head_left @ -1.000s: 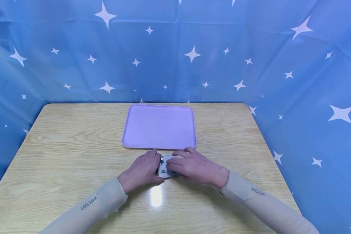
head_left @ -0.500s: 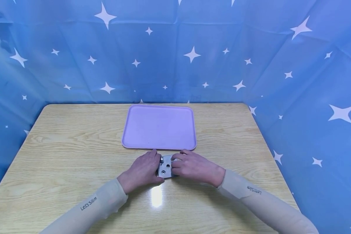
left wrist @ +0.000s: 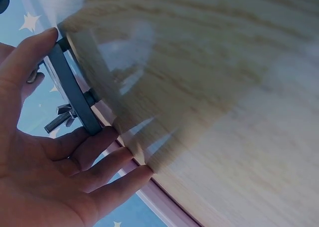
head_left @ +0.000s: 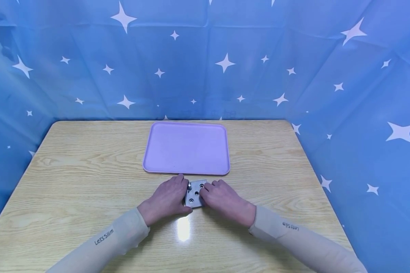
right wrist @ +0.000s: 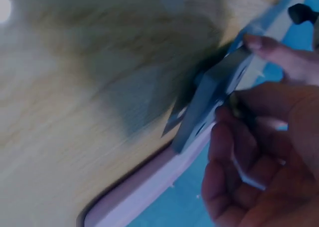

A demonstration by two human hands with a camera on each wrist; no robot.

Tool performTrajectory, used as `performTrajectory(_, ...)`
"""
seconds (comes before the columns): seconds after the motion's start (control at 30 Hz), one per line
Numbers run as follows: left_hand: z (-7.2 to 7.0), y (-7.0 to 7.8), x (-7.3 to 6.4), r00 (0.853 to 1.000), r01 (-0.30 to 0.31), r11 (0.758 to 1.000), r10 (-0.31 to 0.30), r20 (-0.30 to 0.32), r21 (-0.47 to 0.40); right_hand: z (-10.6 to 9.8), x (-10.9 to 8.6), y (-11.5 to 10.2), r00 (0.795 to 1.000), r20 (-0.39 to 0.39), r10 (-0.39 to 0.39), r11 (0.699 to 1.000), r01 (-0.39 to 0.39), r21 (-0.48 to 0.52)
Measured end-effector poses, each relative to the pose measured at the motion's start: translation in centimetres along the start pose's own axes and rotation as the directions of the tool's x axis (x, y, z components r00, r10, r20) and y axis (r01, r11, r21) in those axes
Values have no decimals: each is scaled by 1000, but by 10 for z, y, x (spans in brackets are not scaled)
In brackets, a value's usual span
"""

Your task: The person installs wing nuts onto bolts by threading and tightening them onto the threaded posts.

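Note:
A thick metal plate [head_left: 193,195] with several round holes lies on the wooden table, raised on short feet visible in the left wrist view. A threaded bolt [left wrist: 58,121] with a wing nut [left wrist: 64,109] stands up from its far left corner. My left hand [head_left: 167,195] grips the plate's left side, thumb at the near edge and fingers at the far edge. Over the plate's right part, my right hand [head_left: 225,201] has curled fingers. Between its thumb and index finger it pinches a small dark piece [right wrist: 236,107], mostly hidden; I cannot tell its kind.
A purple tray [head_left: 186,148] lies on the table [head_left: 89,159] just beyond the plate. A blue curtain [head_left: 191,83] with white stars hangs behind the table and along both sides.
My right hand has drawn its spread fingers back from over the plate and curled them in at its right side. More of the holes now show. My left hand stays put.

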State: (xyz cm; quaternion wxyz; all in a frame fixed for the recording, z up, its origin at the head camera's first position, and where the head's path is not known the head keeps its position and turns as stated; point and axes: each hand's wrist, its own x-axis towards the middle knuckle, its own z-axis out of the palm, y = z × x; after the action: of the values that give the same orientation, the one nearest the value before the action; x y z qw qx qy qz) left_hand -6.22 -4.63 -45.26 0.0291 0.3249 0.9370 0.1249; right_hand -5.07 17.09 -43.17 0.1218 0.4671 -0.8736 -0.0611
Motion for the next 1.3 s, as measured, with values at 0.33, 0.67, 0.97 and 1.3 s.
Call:
performTrajectory(0.33, 0, 0, 1, 1000, -1, 1000, 1, 0, 4, -10, -3, 4, 993, 81, 85, 971, -101, 217)
performTrajectory(0.67, -1, 0, 1, 1000, -3, 1000, 3, 8, 0, -19, -11, 30, 958, 79, -276, 957, 266, 113)
performTrajectory(0.97, -1, 1, 0, 1000, 3, 1000, -3, 9, -18, -15, -7, 28, 956, 30, -291, 957, 291, 10)
performTrajectory(1.3, 0, 0, 0, 1000, 4, 1000, -3, 10, -18, -4, 0, 15, 981, 22, -192, 981, 192, -27)
